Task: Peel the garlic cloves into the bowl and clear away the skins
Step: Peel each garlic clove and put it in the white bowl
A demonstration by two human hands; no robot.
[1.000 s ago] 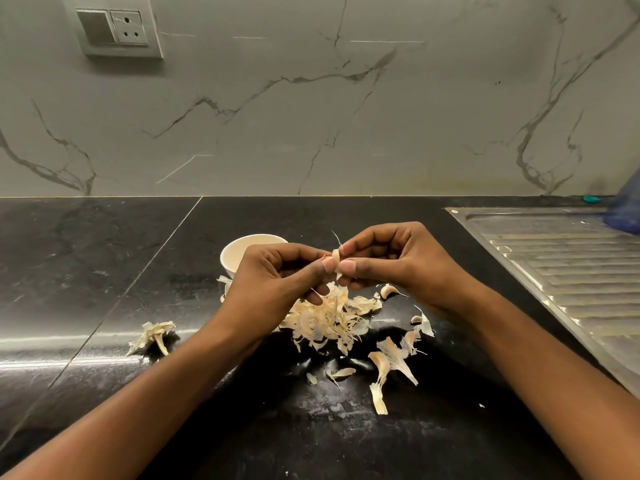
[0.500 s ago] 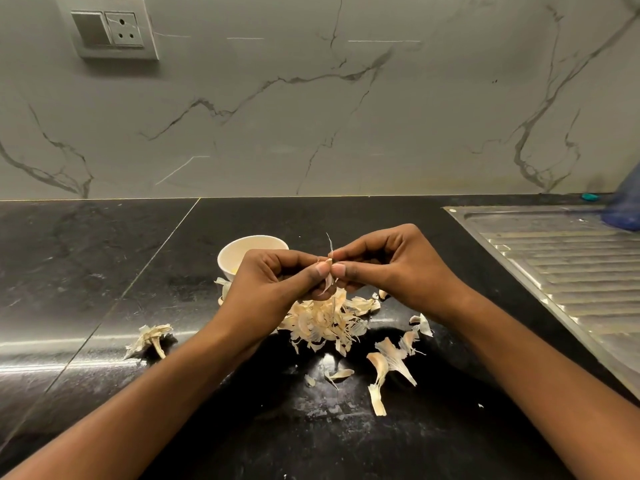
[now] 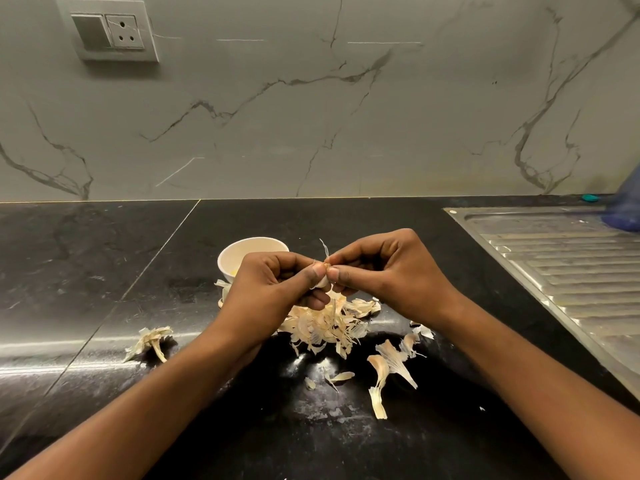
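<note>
White garlic clove (image 3: 322, 281) is pinched between left hand (image 3: 273, 289) and right hand (image 3: 384, 271); the bowl (image 3: 256, 240) lies at ten o'clock, nearest the left hand.

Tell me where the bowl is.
The white bowl stands on the black counter, left of centre in the head view, just behind the left hand.

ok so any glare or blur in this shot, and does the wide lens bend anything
Head view: a bright glare streak crosses the black counter at left; head view, right edge: the blue thing is blurred; head view, top left: the wide lens skews the switch plate; the garlic clove and skins look sharp.
</note>
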